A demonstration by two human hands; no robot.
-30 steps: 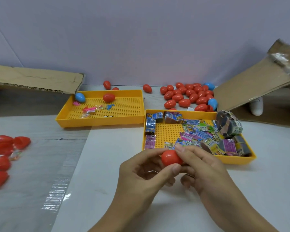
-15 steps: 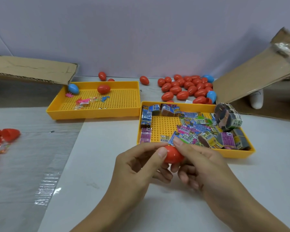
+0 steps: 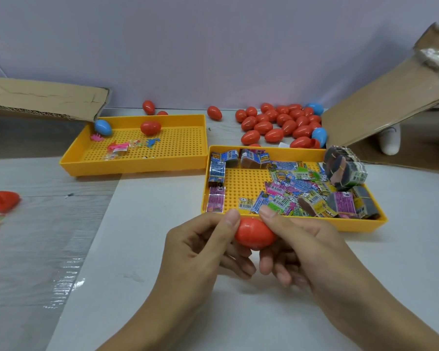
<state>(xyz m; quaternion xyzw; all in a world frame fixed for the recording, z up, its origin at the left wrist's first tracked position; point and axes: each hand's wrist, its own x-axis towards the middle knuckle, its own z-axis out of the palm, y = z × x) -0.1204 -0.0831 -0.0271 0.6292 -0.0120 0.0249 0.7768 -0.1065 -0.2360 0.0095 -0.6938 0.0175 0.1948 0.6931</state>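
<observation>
Left hand [image 3: 200,252] and right hand [image 3: 307,252] pinch one red egg [image 3: 254,233] above the tabletop [image 3: 147,249]. Sticker tray [image 3: 360,225] just behind; egg pile [image 3: 279,125] farther back.

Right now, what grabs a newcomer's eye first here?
The red egg at front centre, pinched between the left hand and the right hand. Just behind it sits a yellow tray littered with bright printed leaflets. Farther back, near the wall, lies a heap of red eggs with two blue eggs among them.
</observation>
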